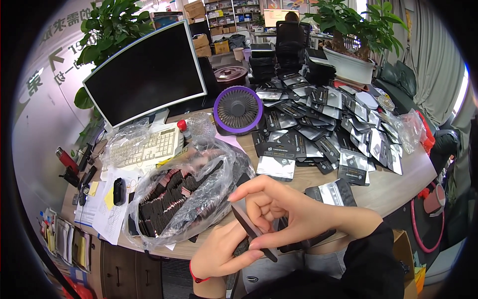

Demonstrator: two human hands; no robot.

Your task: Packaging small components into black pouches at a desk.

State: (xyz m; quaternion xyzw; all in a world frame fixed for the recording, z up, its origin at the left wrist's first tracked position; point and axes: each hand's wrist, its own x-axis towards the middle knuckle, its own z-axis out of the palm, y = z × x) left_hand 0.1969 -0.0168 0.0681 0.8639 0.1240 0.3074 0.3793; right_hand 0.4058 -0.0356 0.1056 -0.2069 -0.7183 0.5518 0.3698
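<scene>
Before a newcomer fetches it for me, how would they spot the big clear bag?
Find the big dark monitor on the desk, then the cream keyboard in front of it. Between keyboard and left hand lies the big clear bag, packed with dark flat pieces, unlike the crumpled plastic over the keyboard.

A white wall (32, 139) with large dark lettering curves along the left. The wood-grain table (393, 187) stands above a brown cabinet (110, 264) with dark handles. Behind it — loaded shelving (234, 15) and a black office chair (290, 40). Gray curtains (432, 65) hang at right — beside them, a bright window (460, 94) — above dark flooring (428, 229).
</scene>
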